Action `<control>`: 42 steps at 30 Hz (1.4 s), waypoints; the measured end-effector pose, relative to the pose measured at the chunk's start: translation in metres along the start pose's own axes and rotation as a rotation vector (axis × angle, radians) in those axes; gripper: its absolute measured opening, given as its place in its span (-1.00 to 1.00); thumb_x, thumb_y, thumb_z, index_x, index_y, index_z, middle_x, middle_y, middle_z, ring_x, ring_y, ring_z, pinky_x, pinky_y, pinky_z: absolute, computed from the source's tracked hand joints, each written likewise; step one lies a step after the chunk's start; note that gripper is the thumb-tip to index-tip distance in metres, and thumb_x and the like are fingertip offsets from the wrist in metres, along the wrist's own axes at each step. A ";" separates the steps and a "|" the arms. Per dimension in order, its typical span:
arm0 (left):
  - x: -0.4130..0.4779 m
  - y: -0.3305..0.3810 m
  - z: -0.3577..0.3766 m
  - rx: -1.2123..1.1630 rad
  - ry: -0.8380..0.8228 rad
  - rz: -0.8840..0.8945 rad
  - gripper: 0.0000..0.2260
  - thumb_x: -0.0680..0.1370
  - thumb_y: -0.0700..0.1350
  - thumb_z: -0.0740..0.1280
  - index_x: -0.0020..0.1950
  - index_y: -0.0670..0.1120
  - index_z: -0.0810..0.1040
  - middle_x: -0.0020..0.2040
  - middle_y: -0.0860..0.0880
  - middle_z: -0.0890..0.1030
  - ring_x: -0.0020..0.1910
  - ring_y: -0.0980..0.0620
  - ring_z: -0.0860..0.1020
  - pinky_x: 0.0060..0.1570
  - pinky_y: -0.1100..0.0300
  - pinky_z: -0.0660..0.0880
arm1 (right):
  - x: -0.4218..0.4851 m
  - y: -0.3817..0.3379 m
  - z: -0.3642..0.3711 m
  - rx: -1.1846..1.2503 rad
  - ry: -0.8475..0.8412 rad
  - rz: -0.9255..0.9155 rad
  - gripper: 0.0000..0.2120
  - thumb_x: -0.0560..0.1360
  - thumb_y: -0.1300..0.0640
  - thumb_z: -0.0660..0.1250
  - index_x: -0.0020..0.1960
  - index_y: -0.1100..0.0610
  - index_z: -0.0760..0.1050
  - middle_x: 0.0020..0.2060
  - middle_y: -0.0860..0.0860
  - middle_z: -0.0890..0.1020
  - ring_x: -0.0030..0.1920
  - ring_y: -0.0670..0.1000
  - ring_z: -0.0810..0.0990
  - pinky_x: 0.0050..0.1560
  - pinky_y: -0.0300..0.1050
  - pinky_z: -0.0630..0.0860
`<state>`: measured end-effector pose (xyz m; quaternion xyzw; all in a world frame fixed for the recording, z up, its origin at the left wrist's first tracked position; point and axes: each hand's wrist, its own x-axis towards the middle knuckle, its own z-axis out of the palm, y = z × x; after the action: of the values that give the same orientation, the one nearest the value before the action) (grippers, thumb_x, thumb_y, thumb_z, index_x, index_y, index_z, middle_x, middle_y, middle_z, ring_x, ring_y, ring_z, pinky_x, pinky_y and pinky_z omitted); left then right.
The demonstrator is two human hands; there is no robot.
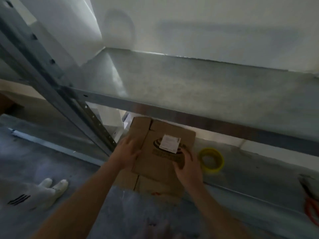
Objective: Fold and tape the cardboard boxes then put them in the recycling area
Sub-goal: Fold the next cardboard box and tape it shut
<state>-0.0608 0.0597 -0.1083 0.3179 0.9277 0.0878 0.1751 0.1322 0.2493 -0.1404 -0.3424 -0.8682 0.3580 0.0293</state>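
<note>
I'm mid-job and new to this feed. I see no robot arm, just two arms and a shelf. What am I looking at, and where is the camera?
There is no machine here: a person works with bare hands. The single picture comes from a camera worn on their head, looking forward and down. They face a metal rack. Both hands hold a flattened cardboard box with a white label. The left hand lies against its left side, and the right hand grips its right edge, thumb on the printed face. On the lower shelf a yellow tape roll lies right of the box. A white glove lies at lower left. An orange-handled tool, too blurred to name, sits at the right edge.
</note>
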 end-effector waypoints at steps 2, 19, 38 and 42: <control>0.016 -0.013 -0.002 -0.133 -0.038 -0.089 -0.32 0.54 0.15 0.31 0.56 0.00 0.10 0.55 -0.14 0.12 0.50 -0.18 0.16 0.45 -0.11 0.21 | -0.001 -0.007 0.012 0.000 0.017 0.086 -0.36 0.51 -0.11 0.38 0.51 -0.02 0.24 0.55 0.03 0.14 0.51 0.14 0.21 0.48 0.06 0.27; -0.009 -0.024 -0.007 -0.916 -0.099 -0.107 -0.16 0.32 0.30 0.44 0.51 0.20 0.15 0.50 -0.02 0.21 0.41 -0.08 0.31 0.35 -0.14 0.34 | -0.014 -0.024 -0.004 0.622 0.247 0.390 -0.13 0.29 0.13 0.63 0.46 -0.09 0.25 0.20 -0.10 0.52 0.18 -0.06 0.50 0.16 -0.10 0.49; -0.122 0.187 0.007 -1.045 -0.118 0.306 -0.14 0.32 -0.04 0.56 0.44 0.29 0.10 0.33 0.26 0.30 0.19 0.49 0.38 0.10 0.40 0.48 | -0.130 0.108 -0.163 0.791 0.201 0.140 -0.10 0.25 0.13 0.64 0.48 -0.03 0.28 0.28 -0.10 0.52 0.32 0.03 0.48 0.32 0.19 0.46; -0.140 0.247 0.033 -1.017 -0.042 0.290 0.07 0.20 0.12 0.62 0.52 0.21 -0.01 0.47 0.09 0.21 0.44 0.09 0.25 0.41 -0.07 0.31 | -0.157 0.167 -0.212 0.779 0.229 0.164 -0.12 0.25 0.23 0.63 0.44 -0.02 0.26 0.31 -0.02 0.50 0.33 0.06 0.47 0.33 0.22 0.45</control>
<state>0.1926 0.1676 -0.0334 0.3197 0.7108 0.5434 0.3118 0.4104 0.3648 -0.0600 -0.4112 -0.6287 0.6208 0.2244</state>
